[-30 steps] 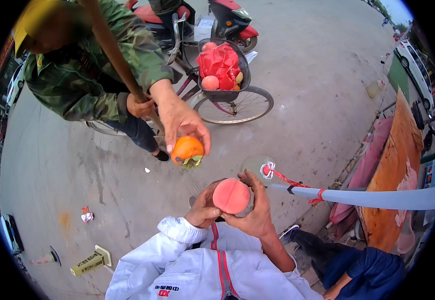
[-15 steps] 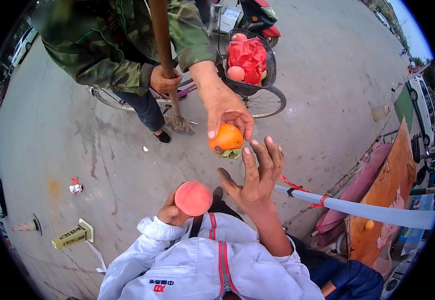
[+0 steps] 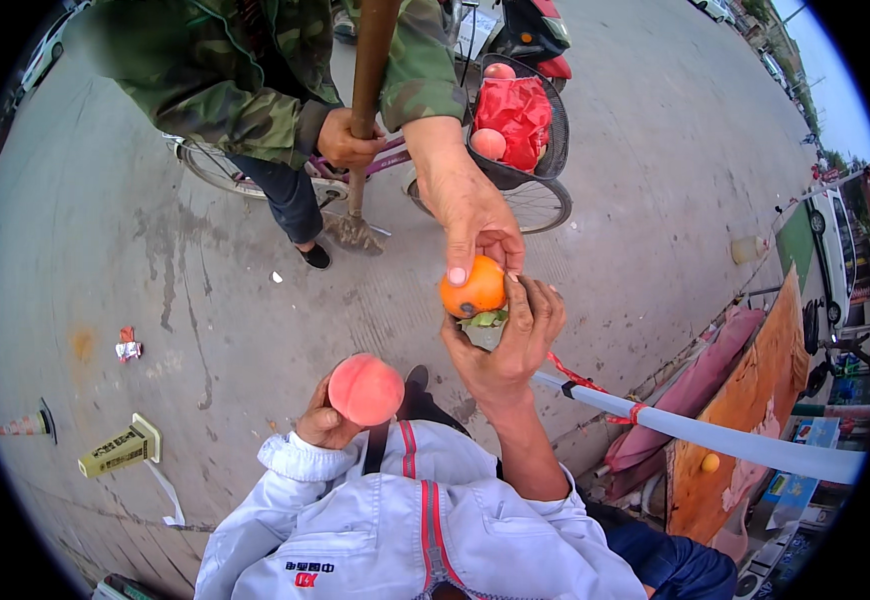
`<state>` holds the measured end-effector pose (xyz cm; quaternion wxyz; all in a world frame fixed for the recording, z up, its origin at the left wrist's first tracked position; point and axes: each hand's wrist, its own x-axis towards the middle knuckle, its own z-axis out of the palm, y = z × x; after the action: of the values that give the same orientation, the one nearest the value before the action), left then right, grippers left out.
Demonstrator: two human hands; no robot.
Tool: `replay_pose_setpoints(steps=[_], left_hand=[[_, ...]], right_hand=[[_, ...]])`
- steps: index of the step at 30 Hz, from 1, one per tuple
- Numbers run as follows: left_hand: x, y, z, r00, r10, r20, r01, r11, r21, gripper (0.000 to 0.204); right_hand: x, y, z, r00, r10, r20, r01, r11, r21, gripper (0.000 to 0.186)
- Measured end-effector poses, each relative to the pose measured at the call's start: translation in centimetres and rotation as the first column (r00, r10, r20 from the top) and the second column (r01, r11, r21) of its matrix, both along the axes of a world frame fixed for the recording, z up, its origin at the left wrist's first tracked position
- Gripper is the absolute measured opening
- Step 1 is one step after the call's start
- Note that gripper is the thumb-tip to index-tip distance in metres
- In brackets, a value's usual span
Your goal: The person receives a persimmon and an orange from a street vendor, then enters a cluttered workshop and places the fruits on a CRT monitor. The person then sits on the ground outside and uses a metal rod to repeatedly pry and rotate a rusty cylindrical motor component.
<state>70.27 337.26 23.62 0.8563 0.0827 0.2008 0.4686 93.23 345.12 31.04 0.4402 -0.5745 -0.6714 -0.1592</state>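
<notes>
A large pink peach (image 3: 366, 389) rests in my left hand (image 3: 323, 422), whose fingers are wrapped round its left and lower side in front of my white jacket. Ahead and to the right, my right hand (image 3: 511, 362) closes on an orange persimmon (image 3: 473, 288) from below and the right. The persimmon has a dark spot and green leaves facing me. Another person's hand (image 3: 463, 205) still grips it from above, so both hands are on the fruit. Part of my right thumb's contact is hard to make out beside the leaves.
The person in a camouflage jacket (image 3: 225, 110) holds a wooden-handled shovel (image 3: 370, 70). Beyond stands a bicycle whose basket (image 3: 555, 120) holds peaches and a red bag. A pale bar (image 3: 715, 432) and an orange board (image 3: 745, 400) lie right; a fallen yellow cone (image 3: 120, 450) lies left.
My right hand has moved from spread open beside the persimmon to closing on it. The other person's hand has brought the fruit slightly right and nearer. My left hand keeps the peach.
</notes>
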Motion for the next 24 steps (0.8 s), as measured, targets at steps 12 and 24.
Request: replay_pose_setpoints(steps=[12, 24], left_hand=[[1.1, 1.0, -0.9, 0.993, 0.019, 0.120, -0.023, 0.999, 0.038, 0.093], [5.1, 6.8, 1.5, 0.879, -0.292, 0.377, 0.303, 0.952, 0.032, 0.087]], right_hand=[[2.8, -3.6, 1.7, -0.641, -0.010, -0.767, -0.454, 0.811, 0.369, 0.076], [1.2, -11.4, -1.2, -0.634, 0.231, -0.738, -0.353, 0.762, 0.542, 0.075]])
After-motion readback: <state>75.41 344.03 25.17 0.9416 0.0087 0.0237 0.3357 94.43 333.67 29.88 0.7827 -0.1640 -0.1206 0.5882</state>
